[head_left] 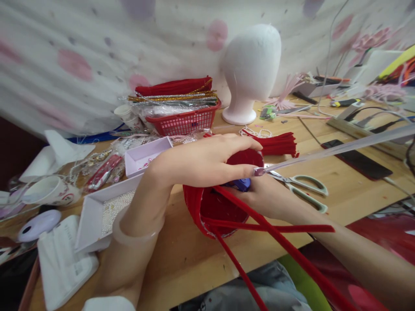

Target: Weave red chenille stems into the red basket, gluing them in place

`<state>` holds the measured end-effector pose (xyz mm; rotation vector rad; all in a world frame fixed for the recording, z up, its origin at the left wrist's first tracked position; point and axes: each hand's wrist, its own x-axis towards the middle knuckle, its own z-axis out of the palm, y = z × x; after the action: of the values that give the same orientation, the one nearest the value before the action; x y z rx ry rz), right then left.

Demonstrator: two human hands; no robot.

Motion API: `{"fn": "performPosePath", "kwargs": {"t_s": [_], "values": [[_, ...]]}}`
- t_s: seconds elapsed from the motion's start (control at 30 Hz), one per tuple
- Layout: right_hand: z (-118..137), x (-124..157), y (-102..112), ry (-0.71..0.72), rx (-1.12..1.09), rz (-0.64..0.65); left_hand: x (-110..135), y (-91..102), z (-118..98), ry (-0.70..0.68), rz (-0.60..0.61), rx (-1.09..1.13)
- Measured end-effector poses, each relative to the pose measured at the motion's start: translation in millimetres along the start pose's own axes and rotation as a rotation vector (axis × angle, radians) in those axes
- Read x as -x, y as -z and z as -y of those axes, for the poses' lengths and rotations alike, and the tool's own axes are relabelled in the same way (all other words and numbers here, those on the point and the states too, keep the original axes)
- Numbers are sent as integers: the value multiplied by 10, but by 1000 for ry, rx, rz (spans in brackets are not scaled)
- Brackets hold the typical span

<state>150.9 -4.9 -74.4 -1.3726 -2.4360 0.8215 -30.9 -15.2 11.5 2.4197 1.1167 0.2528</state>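
My left hand [207, 160] arches over a hollow red velvety form [194, 207], its fingers bent across the top and far side. Its thumb stretches right, the nail at the end of a translucent strip [324, 152] that runs to the right edge. My right hand [266, 196] reaches in from the right below the left thumb; its fingers are hidden at the form's opening. Close to it, a small dark blue object [242, 185] shows in the opening. Several red velvety strips [275, 233] trail from the form toward me.
Scissors [308, 185] lie to the right, before a black phone [355, 160]. Behind stand a white foam head [251, 65] and a red basket [184, 123] of bundled stems. Left are white trays [92, 216] with beads and a paper cup [52, 190]. Red stems [280, 144] lie beyond my hands.
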Motion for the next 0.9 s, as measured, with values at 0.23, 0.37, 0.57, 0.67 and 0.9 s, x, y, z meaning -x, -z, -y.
{"fn": "performPosePath", "kwargs": {"t_s": [0.23,0.37,0.57,0.67,0.9], "values": [[-53,-29,-25,41,27,-34,-2,-13,-14,-8,1,-11],[-47,-22,-21,11,79,6,-3,-15,-32,-17,5,-9],[-85,17,-19,-15,82,17,-4,-18,-59,-2,4,-24],[-67,46,1,-32,40,19,-4,-20,-60,-13,14,-20],[-17,59,18,-50,12,18,6,-39,-54,36,-29,-20]]}}
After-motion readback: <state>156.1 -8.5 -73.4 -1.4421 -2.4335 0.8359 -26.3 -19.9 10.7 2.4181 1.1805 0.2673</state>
